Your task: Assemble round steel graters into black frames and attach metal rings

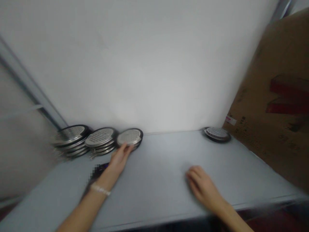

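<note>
Our left hand (119,158) was reaching forward with its fingers (126,148) extended and only slightly spread, their tips against the near edge of a round, black-rimmed perforated steel grater (129,137). The blur kept us from telling whether that hand had actually closed on the rim or was only touching it. A beaded bracelet (100,190) circled our left wrist, and a small dark object (100,169), too pixelated to name, lay on the table just beside that wrist. Our right hand (202,185) rested palm down on the bare tabletop, loosely open with its fingers gently curled, and it held nothing.

The grater under our left fingertips topped the rightmost of three short stacks (101,141) of similar graters, which stood tilted, leaning back toward the wall, side by side and nearly touching. A single grater (216,134) lay apart, well to the right, close to the foot of a large cardboard box (270,96).

The pale grey table (154,180) ran along a white wall (145,64). The box leaned at its far right corner, printed in red and carrying a small label (231,120). A metal strip (29,83) ran diagonally down the left side of the wall.
</note>
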`<state>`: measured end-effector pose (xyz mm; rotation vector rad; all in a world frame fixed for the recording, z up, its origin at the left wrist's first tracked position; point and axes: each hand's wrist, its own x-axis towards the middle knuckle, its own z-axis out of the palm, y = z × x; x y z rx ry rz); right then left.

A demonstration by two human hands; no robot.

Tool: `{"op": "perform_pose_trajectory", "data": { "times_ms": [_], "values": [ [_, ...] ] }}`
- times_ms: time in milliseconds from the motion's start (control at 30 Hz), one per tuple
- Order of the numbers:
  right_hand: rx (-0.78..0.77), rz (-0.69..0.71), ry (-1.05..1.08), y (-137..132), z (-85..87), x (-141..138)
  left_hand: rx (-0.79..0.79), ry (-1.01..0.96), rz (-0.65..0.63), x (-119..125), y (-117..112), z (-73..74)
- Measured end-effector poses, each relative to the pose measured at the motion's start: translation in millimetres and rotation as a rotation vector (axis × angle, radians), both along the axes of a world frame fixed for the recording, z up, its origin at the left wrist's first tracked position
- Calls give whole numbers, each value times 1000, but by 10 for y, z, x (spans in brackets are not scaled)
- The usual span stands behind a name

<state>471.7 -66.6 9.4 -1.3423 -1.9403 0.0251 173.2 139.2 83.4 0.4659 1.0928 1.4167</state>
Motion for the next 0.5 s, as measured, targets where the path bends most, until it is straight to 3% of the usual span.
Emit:
{"op": "perform_pose_trajectory", "data": {
  "times_ms": [100, 200, 367, 500],
  "values": [
    [-8, -102, -35, 52, -43, 194, -16, -52, 3, 98, 0, 78],
    [10, -328, -69, 140, -87, 540, -63, -85, -43, 84, -60, 115],
    [0, -689, -99, 364, -102, 1315, -304, -10, -186, -118, -173, 60],
    [-14, -862, -159, 646, -125, 1702, -264, 21, -165, -204, -284, 20]
  ]
}}
